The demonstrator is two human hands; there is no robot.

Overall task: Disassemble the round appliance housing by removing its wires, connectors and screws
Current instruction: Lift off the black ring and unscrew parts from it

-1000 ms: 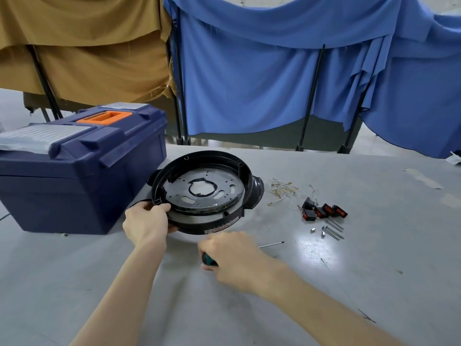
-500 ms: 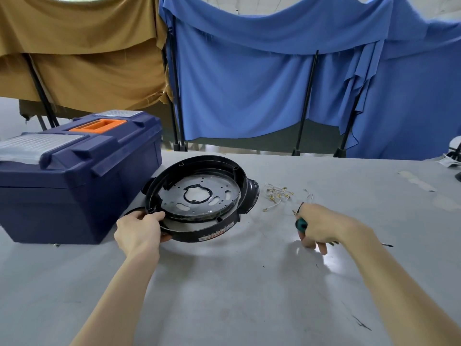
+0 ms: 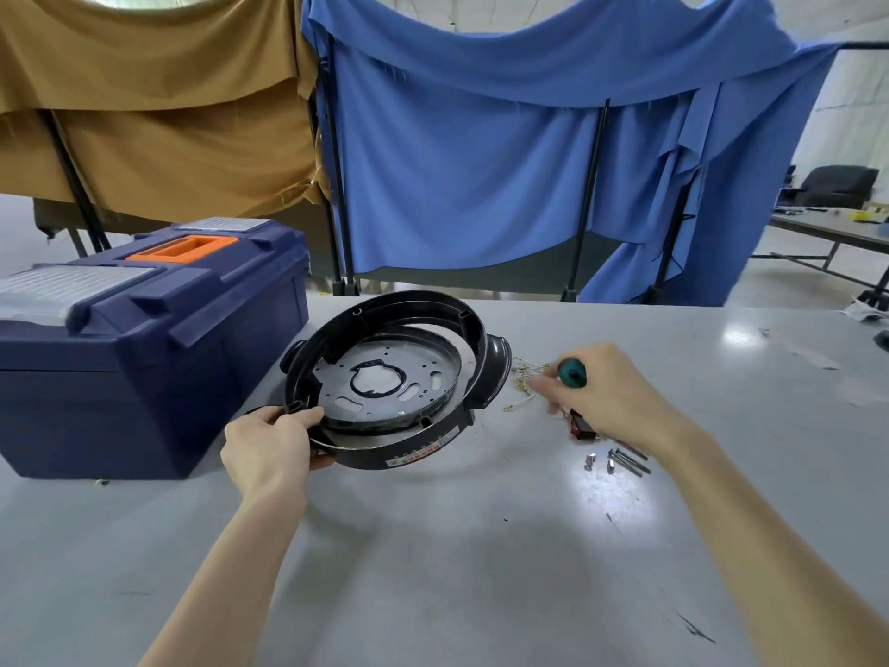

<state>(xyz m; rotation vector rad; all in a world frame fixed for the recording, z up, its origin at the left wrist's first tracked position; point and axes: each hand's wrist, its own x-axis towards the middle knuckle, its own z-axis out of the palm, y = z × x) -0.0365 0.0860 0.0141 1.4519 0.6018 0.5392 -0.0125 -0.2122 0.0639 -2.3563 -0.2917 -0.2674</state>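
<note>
The round black housing (image 3: pixel 474 329) sits on the grey bench (image 3: pixel 433 546) just ahead of the person, with a blue toolbox (image 3: pixel 144 358) close at its 9 o'clock. The left hand (image 3: pixel 267 445) has its grip closed on the rim at about 8 o'clock, thumb over the top edge and fingers under. The right hand (image 3: pixel 606 397), out at 3 o'clock, has its grip wrapped round a green-handled screwdriver (image 3: pixel 571 373); the shaft is hidden and the fingertips are blurred. Beneath that hand lie thin brass-coloured wires (image 3: pixel 524 375), red-and-black connectors (image 3: pixel 582 428) and, nearer the person, loose screws (image 3: pixel 620 460). The housing looks like a light, stiff plastic shell that would slide or spin under a driver's push, so the rim or the side lugs at 3 and 9 o'clock seem the safest holds. The metal plate (image 3: pixel 385 377) inside probably has sharp stamped edges. The freed parts are small and would roll or scatter easily.
</note>
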